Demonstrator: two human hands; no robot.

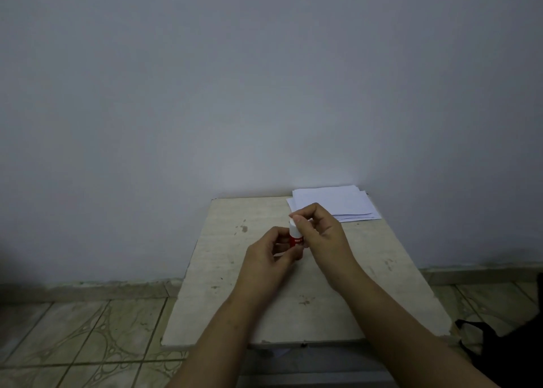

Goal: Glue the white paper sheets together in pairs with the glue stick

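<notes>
My right hand (318, 232) has its thumb and first fingers curled and pinched on the white cap (293, 224) of the glue stick (295, 236). The other fingers of this hand are folded loosely behind. My left hand (271, 255) holds the red body of the stick from below, the fingers curled around it, so only a small part of the red label shows between the two hands. The stick stands almost upright, a little above the table (264, 314), near the middle of its far half. I cannot tell if the cap is already loose or fully on, because my right thumb covers the joint.

Behind my right hand, at the far right corner of the table, lies the pile of white paper sheets (340, 204). The sheets are not squared; they fan out a little, and the edge of the pile reaches the right border of the table. My right knuckles hide the near left corner of the pile.

The table top is pale and worn, with small dark stains. It stands against a plain grey wall (235, 79). Under it and to the left I see a tiled floor (73, 334) with a pattern. At the lower right edge a black bag (499, 349) with a strap lies just beside my right forearm.
</notes>
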